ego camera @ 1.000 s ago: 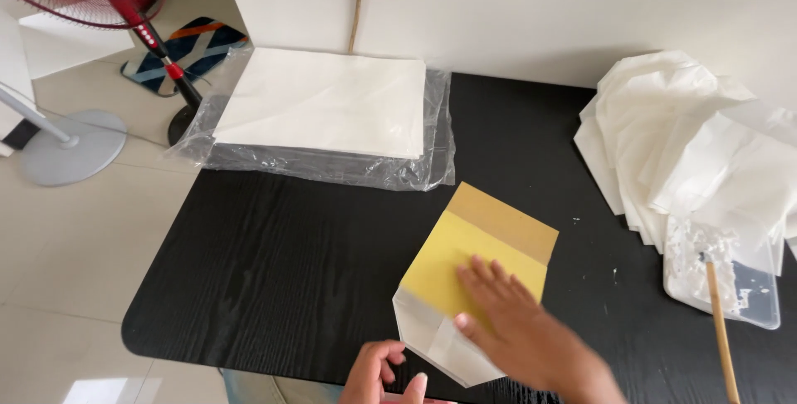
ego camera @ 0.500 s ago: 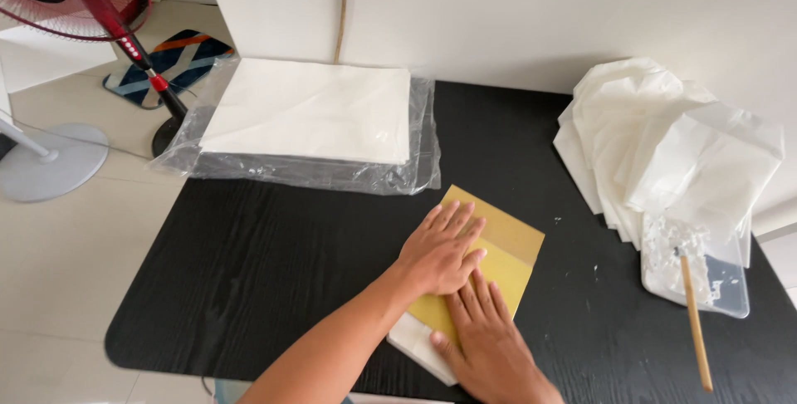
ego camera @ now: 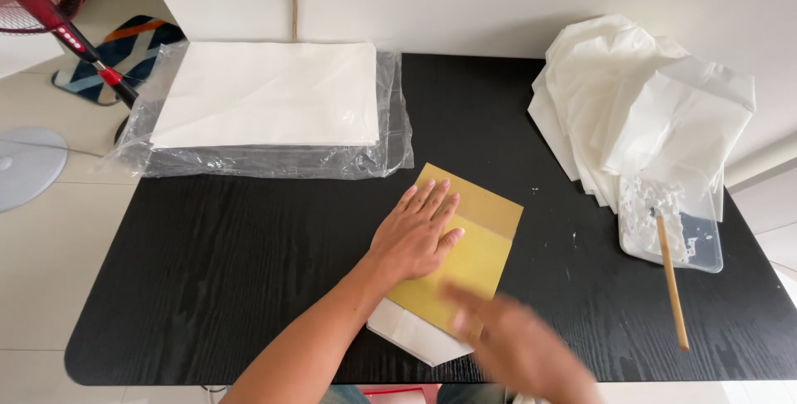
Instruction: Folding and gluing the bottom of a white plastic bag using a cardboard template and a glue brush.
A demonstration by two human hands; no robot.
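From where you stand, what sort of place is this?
Probably a home craft corner: a black table with stacked white paper in plastic wrap, a glue tray with wooden stick, and a floor fan.

Home craft spot w/ black table (ego camera: pixel 207 288), red pedestal fan (ego camera: pixel 50 5), patterned mat (ego camera: pixel 124 47), tiled floor (ego camera: pixel 50 230).
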